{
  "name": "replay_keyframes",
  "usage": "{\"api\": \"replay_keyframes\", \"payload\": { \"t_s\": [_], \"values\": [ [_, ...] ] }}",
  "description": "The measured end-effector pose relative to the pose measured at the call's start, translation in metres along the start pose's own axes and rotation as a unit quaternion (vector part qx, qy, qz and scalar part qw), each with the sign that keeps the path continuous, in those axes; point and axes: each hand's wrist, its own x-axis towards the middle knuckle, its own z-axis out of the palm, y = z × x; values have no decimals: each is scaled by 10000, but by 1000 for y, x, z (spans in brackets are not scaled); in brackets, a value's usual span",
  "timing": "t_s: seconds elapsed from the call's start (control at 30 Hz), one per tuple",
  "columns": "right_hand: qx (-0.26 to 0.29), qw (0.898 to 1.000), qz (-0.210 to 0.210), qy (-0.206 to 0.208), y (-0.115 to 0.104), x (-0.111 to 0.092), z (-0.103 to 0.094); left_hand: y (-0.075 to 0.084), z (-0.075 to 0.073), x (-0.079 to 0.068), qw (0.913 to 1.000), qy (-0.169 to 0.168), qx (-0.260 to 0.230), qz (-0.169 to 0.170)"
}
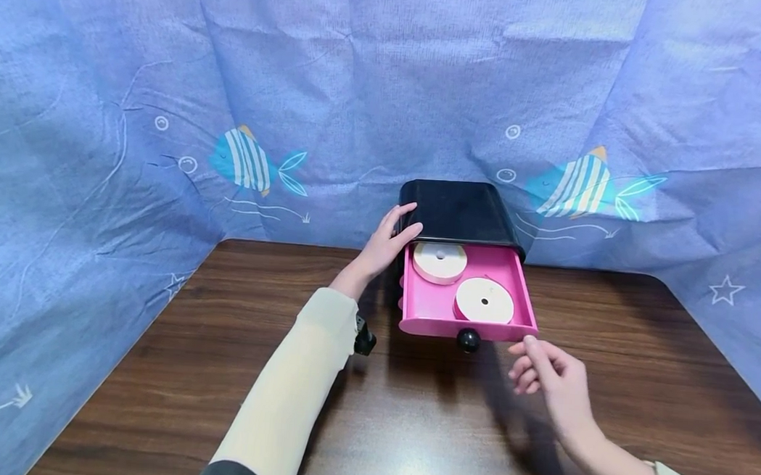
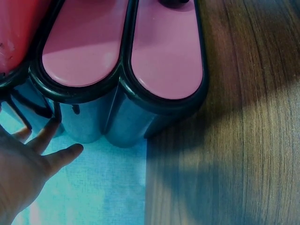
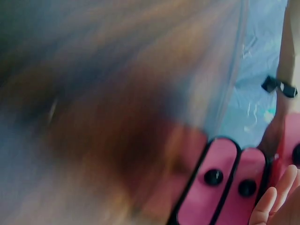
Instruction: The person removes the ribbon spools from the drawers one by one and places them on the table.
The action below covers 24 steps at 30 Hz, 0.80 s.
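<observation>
A black drawer cabinet stands at the back of the table, its pink top drawer pulled out toward me. Inside lie two ribbon spools with white faces, one spool at the back left and another spool nearer the front. My left hand rests on the cabinet's upper left edge, fingers spread. At the drawer's front right corner is my right hand, fingers loosely bent and fingertips right by the rim. A round black knob sits on the drawer front.
Lower closed drawers with pink fronts show in the left wrist view. The brown wooden table meets a blue fish-print cloth behind the cabinet. A small black device is at the left wrist.
</observation>
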Motion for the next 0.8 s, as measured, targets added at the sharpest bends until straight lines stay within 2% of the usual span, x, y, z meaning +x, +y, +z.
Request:
{"api": "replay_keyframes", "payload": {
  "t_s": [0.07, 0.17, 0.27, 0.33, 0.43, 0.53, 0.7, 0.8],
  "values": [
    [20, 9996, -249, 126, -5, 4, -8, 0, 0, 1, 10000, -20, -8, 8],
    [-333, 9963, -708, 362, -17, 13, -17, 0, 1, 1, 10000, -37, -3, 36],
    [-1133, 9867, -1042, 531, -31, 25, -25, 0, 1, 2, 9999, 32, 83, 79],
    [-1826, 9748, -1186, 481, -40, 35, -29, 0, 2, 2, 9998, 89, 127, 105],
    [-2705, 9540, -1292, 63, -50, 50, -33, 1, 2, 2, 9998, 123, 141, 102],
    [-3279, 9340, -1314, -529, -56, 64, -33, 1, 2, 1, 9999, 91, 118, 67],
    [-3776, 9060, -1288, -1417, -60, 87, -25, 0, 1, -1, 9999, 64, 147, 35],
    [-3814, 8966, -1266, -1862, -61, 97, -17, -1, 0, 0, 9999, 53, 125, 44]
  ]
}}
